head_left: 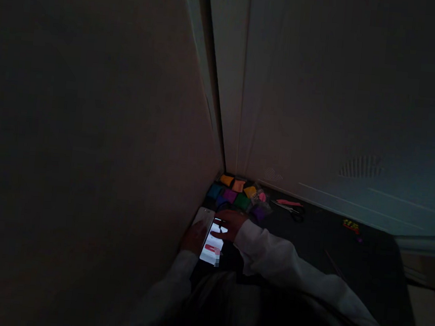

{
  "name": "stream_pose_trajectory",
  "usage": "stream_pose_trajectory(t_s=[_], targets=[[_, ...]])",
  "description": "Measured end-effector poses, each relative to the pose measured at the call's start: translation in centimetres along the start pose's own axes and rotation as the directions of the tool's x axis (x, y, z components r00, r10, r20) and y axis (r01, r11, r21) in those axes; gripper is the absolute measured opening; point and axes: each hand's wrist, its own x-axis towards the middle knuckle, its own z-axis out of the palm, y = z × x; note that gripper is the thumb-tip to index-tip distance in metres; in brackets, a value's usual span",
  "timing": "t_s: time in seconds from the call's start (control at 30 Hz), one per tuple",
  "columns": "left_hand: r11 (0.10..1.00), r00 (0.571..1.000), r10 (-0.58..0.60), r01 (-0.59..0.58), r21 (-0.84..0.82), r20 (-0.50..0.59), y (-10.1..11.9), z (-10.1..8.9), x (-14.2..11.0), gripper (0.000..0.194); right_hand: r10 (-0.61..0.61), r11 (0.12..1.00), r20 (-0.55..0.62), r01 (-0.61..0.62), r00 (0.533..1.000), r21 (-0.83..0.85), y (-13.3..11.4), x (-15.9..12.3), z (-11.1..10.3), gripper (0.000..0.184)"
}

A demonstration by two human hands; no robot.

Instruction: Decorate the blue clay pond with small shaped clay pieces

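Note:
The scene is very dark. A lit phone (213, 245) lies low in the corner on a dark surface (321, 238). My left hand (194, 237) rests at the phone's left edge, fingers curled along it; whether it grips the phone is unclear. My right hand (232, 222) lies over the top of the screen with fingers stretched out, touching it. Both arms wear white sleeves. A second pale phone-like slab (203, 215) lies just left of the lit one.
Several coloured packets (235, 192) in orange, blue, purple and green sit in the corner beyond the phone. Scissors with a pink item (291, 209) lie to the right, a small colourful object (351, 225) farther right. Walls close in on the left and behind.

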Motion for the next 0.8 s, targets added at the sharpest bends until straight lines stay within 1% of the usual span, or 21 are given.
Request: stream_pose_trajectory(t_s=[0.07, 0.13, 0.2, 0.27, 0.37, 0.5, 0.63, 0.73, 0.8], targets=[[0.993, 0.996, -0.038, 0.046, -0.105, 0.081, -0.3, 0.0, 0.8, 0.027, -0.012, 0.998, 0.024, 0.013, 1.0, -0.064, 1.1, -0.7, 0.4, 0.025], [0.978, 0.987, -0.079, 0.104, -0.181, 0.141, -0.5, -0.1, 1.6, 0.027, -0.017, 0.992, 0.03, 0.02, 0.999, -0.121, 1.7, -1.5, -0.2, 0.021], [0.96, 0.978, -0.122, 0.159, -0.229, 0.168, -0.7, -0.2, 2.1, 0.027, -0.027, 0.986, 0.01, 0.028, 1.0, -0.163, 1.9, -2.5, -1.7, 0.02], [0.946, 0.97, -0.16, 0.203, -0.253, 0.181, -1.0, -0.2, 2.2, 0.027, -0.041, 0.982, -0.037, 0.034, 0.998, -0.183, 1.7, -3.4, -3.5, 0.021], [0.934, 0.961, -0.195, 0.243, -0.261, 0.197, -1.5, 0.2, 1.7, 0.027, -0.062, 0.985, -0.125, 0.041, 0.99, -0.168, 1.2, -4.5, -5.8, 0.024], [0.938, 0.961, -0.195, 0.241, -0.248, 0.195, -2.2, 1.1, 1.0, 0.027, -0.082, 0.993, -0.233, 0.06, 0.969, -0.099, -0.2, -5.0, -7.7, 0.027], [0.955, 0.972, -0.149, 0.19, -0.23, 0.182, -2.2, 1.6, 0.9, 0.027, -0.069, 0.998, -0.336, 0.069, 0.939, -0.01, -2.2, -5.1, -9.8, 0.026], [0.963, 0.973, -0.104, 0.151, -0.224, 0.208, -1.0, 2.5, 1.0, 0.028, -0.019, 0.996, -0.414, 0.054, 0.91, 0.073, -3.2, -6.2, -11.4, 0.028], [0.966, 0.965, -0.076, 0.134, -0.222, 0.253, 0.5, 4.1, 1.1, 0.028, 0.0, 0.99, -0.45, 0.062, 0.893, 0.123, -3.3, -7.7, -12.3, 0.027]])
